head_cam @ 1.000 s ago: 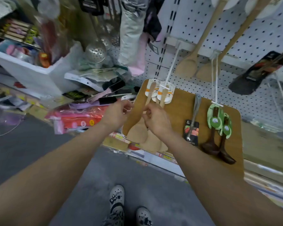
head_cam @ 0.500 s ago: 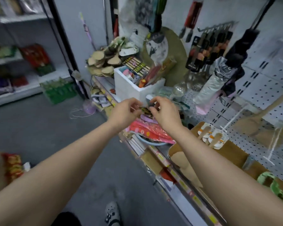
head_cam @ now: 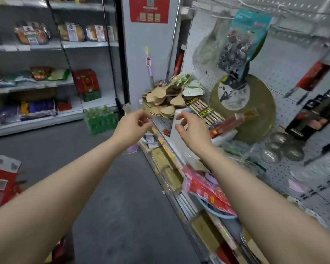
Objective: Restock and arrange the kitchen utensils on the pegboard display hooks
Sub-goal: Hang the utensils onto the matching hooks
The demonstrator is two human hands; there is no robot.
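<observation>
Wooden spatulas, pale with a few dark ones mixed in, lie in a loose heap at the far end of the display shelf. Their blades fan toward the aisle. Some carry card tags; the tag holes are presumably meant for the hooks. The heap is unsorted stock, none of it hung on the pegboard.

The left hand and right hand are both stretched toward the heap and hover just short of it. Each hand is half-curled, thumb set apart from the fingers, and nothing shows in either one. This posture suits a two-handed pick-up from the pile.

Under the right hand stands a white bin, touching the near side of the heap. To the right of the heap, a pack of chopsticks leans against a round board, which is propped upright against the pegboard so that its label faces the aisle.

Above, a bag of steel scourers hangs from a wire hook, showing the intended storage method. Steel ladles hang lower at the right. Packets lie jumbled along the near stretch of shelf.

Next step, as judged: grip one or more spatulas by the tagged end and carry them right to a free hook. Risk: the loose pile may slide off the shelf edge.
</observation>
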